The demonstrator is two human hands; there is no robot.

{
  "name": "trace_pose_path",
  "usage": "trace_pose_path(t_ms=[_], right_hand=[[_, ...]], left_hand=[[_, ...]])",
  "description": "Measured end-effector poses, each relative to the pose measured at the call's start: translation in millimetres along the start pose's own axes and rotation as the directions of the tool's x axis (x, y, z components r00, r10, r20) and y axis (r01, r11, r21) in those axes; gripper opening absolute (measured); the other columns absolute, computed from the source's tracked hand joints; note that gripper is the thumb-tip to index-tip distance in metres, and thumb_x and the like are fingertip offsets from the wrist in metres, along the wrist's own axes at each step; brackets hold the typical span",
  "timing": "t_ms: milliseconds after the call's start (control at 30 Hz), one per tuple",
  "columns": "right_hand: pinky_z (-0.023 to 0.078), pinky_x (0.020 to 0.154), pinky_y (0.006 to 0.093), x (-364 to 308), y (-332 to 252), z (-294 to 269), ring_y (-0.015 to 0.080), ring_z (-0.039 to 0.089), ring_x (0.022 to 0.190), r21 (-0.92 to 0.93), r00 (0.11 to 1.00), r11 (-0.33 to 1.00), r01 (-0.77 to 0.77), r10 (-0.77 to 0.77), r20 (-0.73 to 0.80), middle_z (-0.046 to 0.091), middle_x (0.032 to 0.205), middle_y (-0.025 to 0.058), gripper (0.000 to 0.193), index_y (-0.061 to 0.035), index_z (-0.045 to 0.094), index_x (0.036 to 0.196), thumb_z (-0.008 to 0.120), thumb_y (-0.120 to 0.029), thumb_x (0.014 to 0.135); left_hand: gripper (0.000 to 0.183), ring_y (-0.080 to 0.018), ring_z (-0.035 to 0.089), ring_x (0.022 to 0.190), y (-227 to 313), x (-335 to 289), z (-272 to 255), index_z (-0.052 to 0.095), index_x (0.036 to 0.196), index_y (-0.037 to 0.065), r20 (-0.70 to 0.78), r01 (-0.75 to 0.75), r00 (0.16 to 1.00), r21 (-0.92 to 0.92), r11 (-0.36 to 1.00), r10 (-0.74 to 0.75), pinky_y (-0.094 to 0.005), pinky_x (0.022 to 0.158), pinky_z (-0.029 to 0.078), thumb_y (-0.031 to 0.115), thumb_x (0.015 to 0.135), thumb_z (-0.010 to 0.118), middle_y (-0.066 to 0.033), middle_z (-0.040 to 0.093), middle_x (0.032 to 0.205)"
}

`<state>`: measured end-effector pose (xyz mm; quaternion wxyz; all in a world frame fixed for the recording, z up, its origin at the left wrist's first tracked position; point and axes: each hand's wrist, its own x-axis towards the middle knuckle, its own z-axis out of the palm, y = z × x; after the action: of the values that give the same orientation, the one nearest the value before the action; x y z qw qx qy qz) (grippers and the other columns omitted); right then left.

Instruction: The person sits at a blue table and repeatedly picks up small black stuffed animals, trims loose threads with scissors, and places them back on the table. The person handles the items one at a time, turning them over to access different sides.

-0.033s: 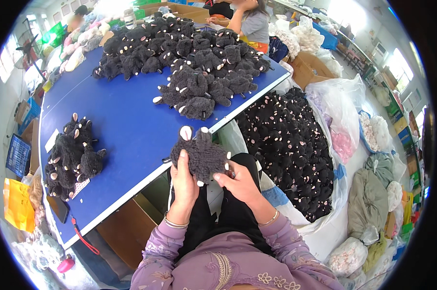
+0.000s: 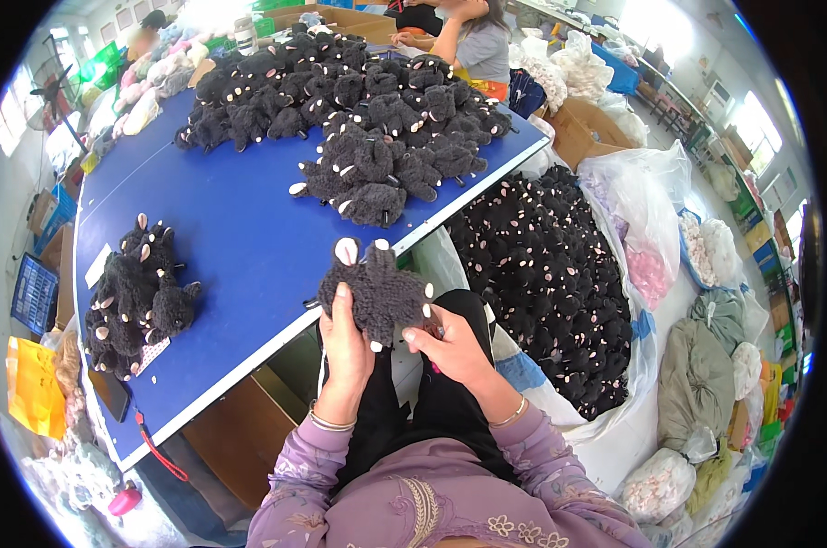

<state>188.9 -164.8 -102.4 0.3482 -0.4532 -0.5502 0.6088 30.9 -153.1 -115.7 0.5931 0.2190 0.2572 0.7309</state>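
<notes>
A small black plush toy [image 2: 377,297] with pale ear linings and white paw tips is held up over my lap, just off the table's near edge. My left hand [image 2: 348,352] is closed on its left side, thumb laid along the front. At the toy's lower right, my right hand [image 2: 457,345] is closed, thumb pressed against the fabric. A speck of pinkish red shows under the right fingers; what it is I cannot make out. Behind the toy, the blue table [image 2: 240,224] bears a large heap of similar black plush toys [image 2: 368,164].
A smaller group of black plush toys [image 2: 126,306] lies at the table's left, by a dark phone [image 2: 109,395] with a red strap. To my right stands a big open sack [image 2: 642,361] full of black plush pieces. A person [image 2: 477,50] sits beyond the table.
The plush toy and both hands have shifted very slightly left. The speck of pinkish red under my right fingers shows now.
</notes>
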Motion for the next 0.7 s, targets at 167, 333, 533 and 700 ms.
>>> trace_pose_path(t_ms=[167,333,533,700], right_hand=[[0.046,0.066,0.0221,0,6,9,0.006,0.053,0.069,0.236,0.929,0.909,0.343,-0.29,-0.232,0.06,0.083,0.0022,0.026,0.0007,0.053,0.109,0.063,-0.012,0.088],[0.046,0.068,0.0203,1,9,9,0.0029,0.052,0.072,0.127,0.943,0.954,0.272,-0.239,-0.231,0.055,0.08,-0.0027,0.015,-0.0002,0.056,0.096,0.065,-0.01,0.088],[0.035,0.058,0.0179,1,21,1,0.0004,0.041,0.066,0.009,0.895,0.942,0.336,-0.316,-0.315,0.05,0.076,-0.0064,0.014,-0.0014,0.057,0.094,0.066,-0.011,0.087],[0.034,0.057,0.018,-7,4,0,0.0011,0.04,0.065,-0.009,0.896,0.925,0.381,-0.372,-0.243,0.049,0.076,-0.0057,0.014,-0.0017,0.057,0.096,0.065,-0.009,0.088]], left_hand=[[0.034,-0.0205,0.059,0.103,6,2,2,0.049,0.126,0.001,-0.023,-0.032,0.999,-0.031,0.999,0.031,-0.0356,0.089,0.049,0.023,0.1,0.044,-0.0105,0.06,0.116],[0.034,-0.0205,0.06,0.102,-5,-2,-4,0.049,0.125,-0.001,-0.006,0.035,0.999,0.085,0.996,-0.034,-0.0348,0.089,0.049,0.021,0.098,0.046,-0.0112,0.06,0.116],[0.029,-0.0178,0.06,0.1,-1,-3,0,0.054,0.121,-0.001,-0.013,0.062,0.998,0.041,0.997,-0.062,-0.0326,0.088,0.048,0.017,0.098,0.049,-0.0091,0.062,0.113],[0.029,-0.0173,0.06,0.101,-4,-1,-4,0.054,0.121,0.0,-0.032,0.061,0.998,0.051,0.997,-0.059,-0.0326,0.088,0.048,0.017,0.098,0.049,-0.0084,0.062,0.113]])
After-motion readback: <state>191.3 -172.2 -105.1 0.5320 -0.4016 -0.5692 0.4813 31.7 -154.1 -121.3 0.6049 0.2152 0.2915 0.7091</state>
